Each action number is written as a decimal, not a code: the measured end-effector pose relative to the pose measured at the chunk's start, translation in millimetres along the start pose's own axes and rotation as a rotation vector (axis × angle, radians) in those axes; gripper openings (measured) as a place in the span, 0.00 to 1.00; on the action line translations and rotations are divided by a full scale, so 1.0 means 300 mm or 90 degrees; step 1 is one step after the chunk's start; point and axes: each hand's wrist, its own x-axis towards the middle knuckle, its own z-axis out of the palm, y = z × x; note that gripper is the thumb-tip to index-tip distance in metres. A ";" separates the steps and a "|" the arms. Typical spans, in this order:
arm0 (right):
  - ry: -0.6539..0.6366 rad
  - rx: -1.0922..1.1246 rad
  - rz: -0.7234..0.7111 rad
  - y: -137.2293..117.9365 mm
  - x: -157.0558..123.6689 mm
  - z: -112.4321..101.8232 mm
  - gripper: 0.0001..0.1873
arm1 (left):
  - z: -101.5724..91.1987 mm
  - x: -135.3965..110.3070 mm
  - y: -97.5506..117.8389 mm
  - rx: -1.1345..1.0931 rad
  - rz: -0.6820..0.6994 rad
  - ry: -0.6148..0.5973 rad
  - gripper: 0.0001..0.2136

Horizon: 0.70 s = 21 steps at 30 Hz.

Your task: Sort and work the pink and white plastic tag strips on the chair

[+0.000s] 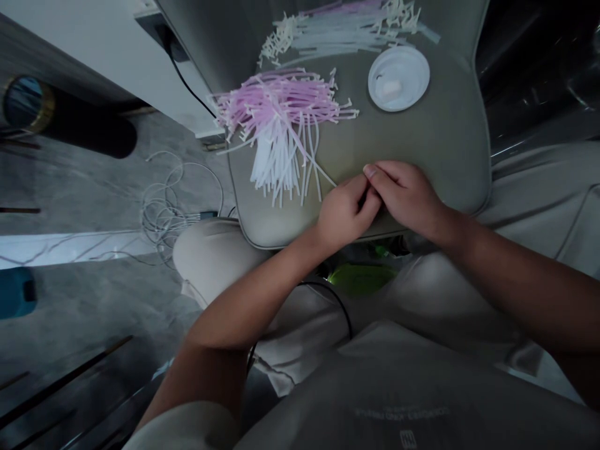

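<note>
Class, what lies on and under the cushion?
On the cushion: pink and white plastic strips, a white lid. Beneath, a green item shows; the rest is hidden.

A loose, fanned bundle of thin pink and white plastic strips [276, 119] lies on a grey-green padded seat cushion [422, 150], its white strands splaying downward, one reaching near the left hand [342, 212]. A paler bundle of white and lilac strips [337, 34] lies just beyond it. Anything pinched against the right hand [403, 200] is hidden.
</note>
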 end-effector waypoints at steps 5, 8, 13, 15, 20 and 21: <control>0.003 -0.009 -0.002 0.000 0.000 0.001 0.23 | 0.001 -0.002 0.001 0.000 0.001 0.006 0.14; 0.001 -0.005 0.002 -0.003 -0.001 0.001 0.23 | 0.000 -0.003 0.001 -0.005 0.003 0.006 0.15; 0.003 0.000 0.001 -0.001 -0.001 0.000 0.24 | -0.003 -0.001 0.001 -0.001 -0.002 -0.003 0.17; 0.005 -0.001 0.002 0.001 -0.001 0.000 0.25 | -0.003 0.000 0.000 -0.002 -0.004 -0.005 0.17; 0.004 -0.008 -0.001 0.001 0.000 0.000 0.26 | -0.002 -0.002 0.000 -0.004 -0.010 -0.008 0.17; 0.003 -0.008 0.001 0.000 0.000 -0.001 0.26 | -0.001 -0.002 0.000 -0.006 -0.009 -0.008 0.16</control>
